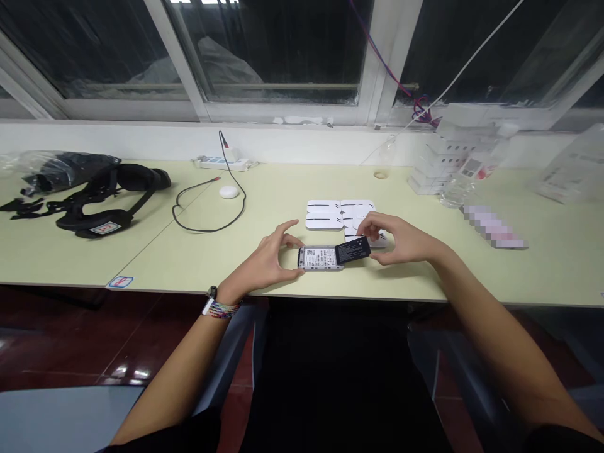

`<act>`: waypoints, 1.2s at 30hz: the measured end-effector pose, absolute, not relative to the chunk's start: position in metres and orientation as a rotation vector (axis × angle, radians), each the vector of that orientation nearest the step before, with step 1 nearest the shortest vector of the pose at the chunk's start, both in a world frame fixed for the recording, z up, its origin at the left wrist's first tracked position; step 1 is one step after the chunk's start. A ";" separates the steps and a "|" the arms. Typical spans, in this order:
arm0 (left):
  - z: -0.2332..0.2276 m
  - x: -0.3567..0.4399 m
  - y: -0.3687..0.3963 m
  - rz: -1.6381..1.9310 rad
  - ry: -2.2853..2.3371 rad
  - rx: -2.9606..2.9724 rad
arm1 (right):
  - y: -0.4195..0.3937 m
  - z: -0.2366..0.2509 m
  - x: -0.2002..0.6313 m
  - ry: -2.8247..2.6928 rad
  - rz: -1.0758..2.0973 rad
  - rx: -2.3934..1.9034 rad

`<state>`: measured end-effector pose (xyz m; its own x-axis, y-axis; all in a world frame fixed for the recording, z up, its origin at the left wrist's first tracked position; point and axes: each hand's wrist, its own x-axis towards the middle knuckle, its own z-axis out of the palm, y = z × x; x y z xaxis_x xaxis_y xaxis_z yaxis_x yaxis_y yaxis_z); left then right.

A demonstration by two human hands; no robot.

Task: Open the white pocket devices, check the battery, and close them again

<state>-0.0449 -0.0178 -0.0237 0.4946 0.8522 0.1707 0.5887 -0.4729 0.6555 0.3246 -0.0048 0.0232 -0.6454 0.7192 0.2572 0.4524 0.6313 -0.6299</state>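
A small white electronic device (pixel 319 258) lies on the table with its back off, showing a printed label with codes. My left hand (pixel 270 257) grips its left end between thumb and fingers, the index finger raised. In my right hand (pixel 395 240), a flat black battery (pixel 353 250) is pinched at its right end. The battery is tilted, and its left edge overlaps the right end of the device; whether it touches the bay I cannot tell. Just behind are several white rounded covers (pixel 324 220) with dark lines and a logo, partly hidden by my right hand.
A black headset (pixel 101 217) with straps lies at the left. Behind are a black cable (pixel 207 228), a white round object (pixel 229 192) and a power strip (pixel 224 163). White boxes (pixel 427 167) and a clear bottle (pixel 455 189) stand at the back right, near a blurred pinkish item (pixel 493 226).
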 end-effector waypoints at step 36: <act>-0.022 -0.044 -0.021 0.633 1.242 2.220 | 0.013 -0.001 0.223 -2.598 0.379 -0.528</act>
